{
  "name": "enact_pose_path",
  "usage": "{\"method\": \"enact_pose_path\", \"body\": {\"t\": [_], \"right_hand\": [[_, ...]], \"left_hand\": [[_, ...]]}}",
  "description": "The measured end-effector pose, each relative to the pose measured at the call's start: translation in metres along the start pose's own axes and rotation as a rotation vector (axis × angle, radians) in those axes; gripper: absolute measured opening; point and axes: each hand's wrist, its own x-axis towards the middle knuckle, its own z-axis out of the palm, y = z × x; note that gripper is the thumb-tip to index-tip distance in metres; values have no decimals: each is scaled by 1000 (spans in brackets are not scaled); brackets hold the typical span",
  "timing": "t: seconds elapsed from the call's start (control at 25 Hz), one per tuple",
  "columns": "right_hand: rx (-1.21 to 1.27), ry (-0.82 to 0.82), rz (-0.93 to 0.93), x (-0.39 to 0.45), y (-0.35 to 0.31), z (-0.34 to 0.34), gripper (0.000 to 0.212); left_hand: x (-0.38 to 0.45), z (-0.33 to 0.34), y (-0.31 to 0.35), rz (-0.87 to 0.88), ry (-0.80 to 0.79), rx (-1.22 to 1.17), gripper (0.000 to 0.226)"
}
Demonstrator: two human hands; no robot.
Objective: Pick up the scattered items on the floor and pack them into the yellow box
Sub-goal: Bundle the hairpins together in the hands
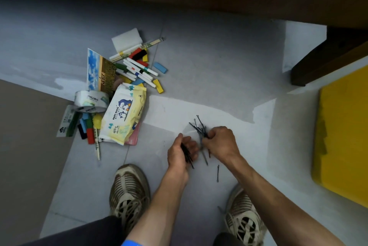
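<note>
Black hairpins (200, 129) are pinched by the right hand (221, 142); the left hand (180, 153) grips a bundle (187, 155), partly hidden. The yellow box (344, 138) is cut off.

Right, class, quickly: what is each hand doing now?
Left hand: grips a bundle of hairpins.
Right hand: pinches more pins from the floor pile.

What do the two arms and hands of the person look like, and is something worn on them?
Both forearms are bare down to the wrists. The left hand and the right hand wear no gloves, and no ring, watch or bracelet is visible. At the bottom edge of the picture, a small piece of bright blue fabric shows on the left arm; it may be a sleeve edge, but I cannot tell.
</note>
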Motion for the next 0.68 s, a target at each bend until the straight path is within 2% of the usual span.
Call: {"method": "enact_pose_path", "body": {"t": [0.12, 0.16, 0.24, 0.36, 0.44, 0.52, 0.68], "right_hand": [[531, -70, 146, -26, -6, -2, 20], [622, -82, 173, -34, -9, -1, 15], [635, -95, 156, -41, -16, 1, 8], [365, -35, -57, -41, -21, -4, 16], [169, 124, -160, -39, -16, -9, 14], [-16, 231, -168, -35, 1, -15, 14], [-519, 222, -26, -45, 56, -17, 21]], "left_hand": [[-2, 13, 2, -96, -148, -63, 44], [-3, 16, 2, -120, -186, -69, 45], [-3, 18, 1, -112, -199, -42, 43], [-3, 15, 5, -68, -186, -89, 37], [0, 11, 10, -33, -154, -127, 30], [3, 3, 12, 3, -90, -61, 23], [6, -9, 10, -12, -48, 29, 27]]}}
